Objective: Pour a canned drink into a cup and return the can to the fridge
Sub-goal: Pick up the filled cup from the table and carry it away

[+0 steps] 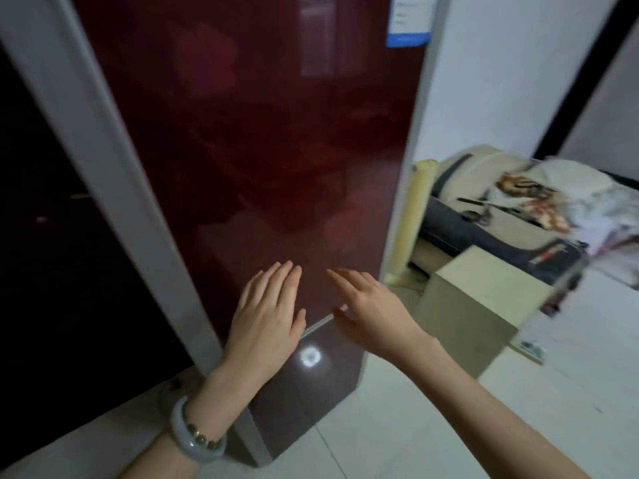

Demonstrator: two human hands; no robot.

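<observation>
Fingers of the left hand [266, 318] and right hand [371, 305] spread flat, holding nothing, before the fridge [242, 133]. Its glossy dark red door, grey-edged, is shut

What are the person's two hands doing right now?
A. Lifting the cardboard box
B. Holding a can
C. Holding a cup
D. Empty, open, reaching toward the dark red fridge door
D: the left hand and right hand are both empty with fingers spread in front of the dark red fridge door; no can or cup is in view.
</observation>
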